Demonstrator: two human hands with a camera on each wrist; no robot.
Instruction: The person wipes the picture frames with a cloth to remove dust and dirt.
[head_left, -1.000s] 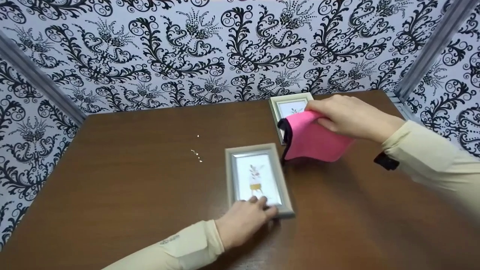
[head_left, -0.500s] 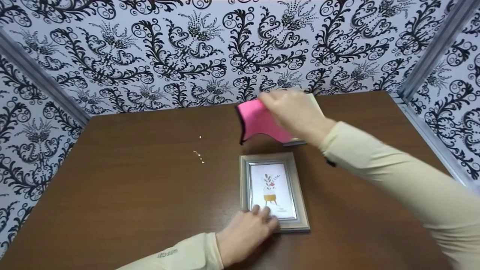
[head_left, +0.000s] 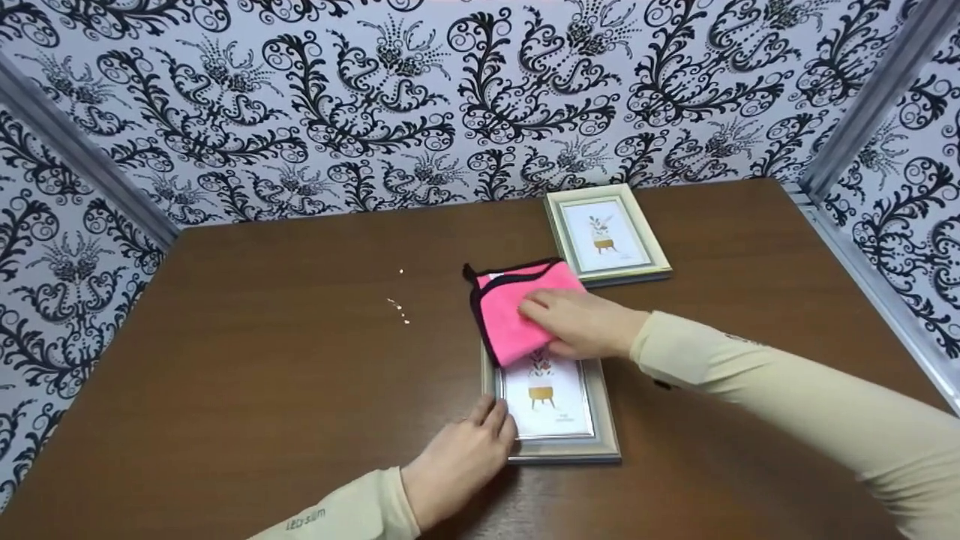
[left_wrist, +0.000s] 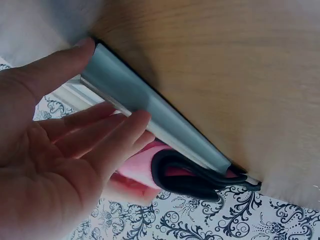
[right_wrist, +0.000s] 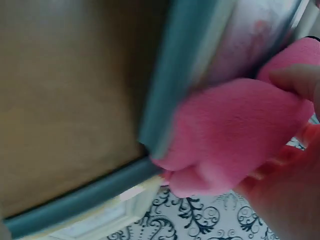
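A picture frame (head_left: pixel 562 450) with a plant drawing lies on the brown table. My left hand (head_left: pixel 469 454) holds its near-left corner; in the left wrist view, the thumb is at one end of the frame's side (left_wrist: pixel 150 107) and bent fingers touch its edge. My right hand (head_left: pixel 581 324) grips a folded pink cloth (head_left: pixel 510 319) with black trim. The cloth lies over the far part of that frame, hiding its top edge and the upper drawing. In the right wrist view, the bunched pink cloth (right_wrist: pixel 225 130) presses against the frame's corner.
A second, similar picture frame (head_left: pixel 660 271) lies behind, near the table's back edge. Small white bits (head_left: pixel 400 307) are scattered left of the frames. Patterned black-and-white panels (head_left: pixel 360 112) with grey metal posts enclose the table (head_left: pixel 262 360).
The near frame has shifted right and toward me, then stayed put. My right hand has brought the cloth left and down onto it. My left fingers have moved from the glass to the left rim.
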